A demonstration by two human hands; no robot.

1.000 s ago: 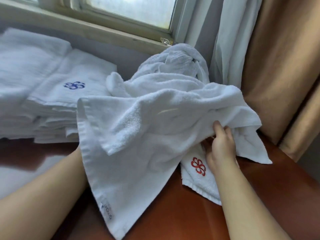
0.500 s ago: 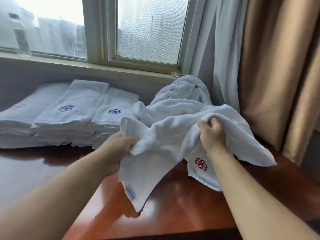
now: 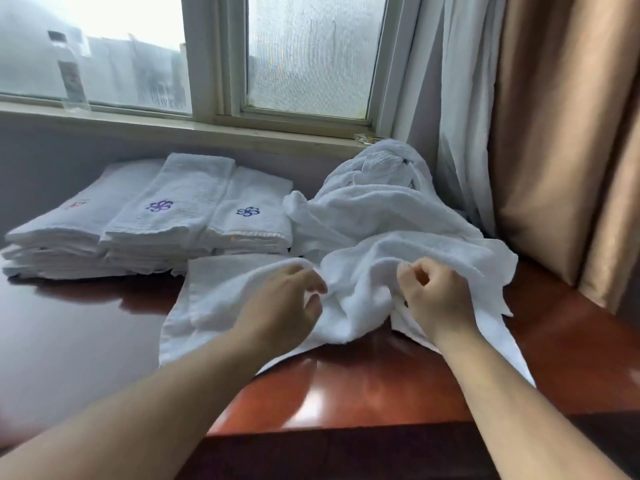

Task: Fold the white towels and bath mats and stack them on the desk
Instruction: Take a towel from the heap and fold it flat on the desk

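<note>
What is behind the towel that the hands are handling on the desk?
Behind the towel rises a heap of unfolded white towels, reaching the window sill. Three folded stacks stand to its left. What lies under the heap is covered.

Crumpled towel (image 3: 242, 296) on desk (image 3: 381, 386); right hand (image 3: 436, 299) apparently pinching fold, left hand (image 3: 280, 313) over it; folded stacks (image 3: 156, 220) behind.

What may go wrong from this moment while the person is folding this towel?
The towel that the right hand pinches lies bunched against the unfolded pile, so pulling it may drag that pile along. Spreading it leftward might nudge the folded stacks close beside it.
</note>
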